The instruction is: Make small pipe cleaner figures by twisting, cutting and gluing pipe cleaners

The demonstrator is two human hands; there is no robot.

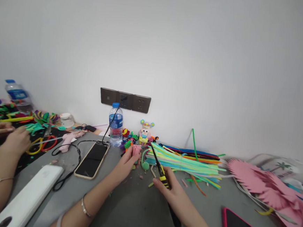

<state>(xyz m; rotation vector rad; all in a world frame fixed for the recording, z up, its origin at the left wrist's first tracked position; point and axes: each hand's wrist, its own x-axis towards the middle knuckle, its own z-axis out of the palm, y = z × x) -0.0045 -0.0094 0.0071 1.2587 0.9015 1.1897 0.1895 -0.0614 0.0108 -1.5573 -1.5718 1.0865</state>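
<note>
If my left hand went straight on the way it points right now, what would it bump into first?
Past the pink piece it holds, your left hand would probably meet the little big-eyed figurine first, though depth is hard to judge from this one view.

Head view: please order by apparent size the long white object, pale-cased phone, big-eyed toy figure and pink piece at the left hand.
1. Long white object, cut off by the frame; nearness may enlarge it
2. Pale-cased phone
3. Big-eyed toy figure
4. Pink piece, partly hidden by the left hand
</note>
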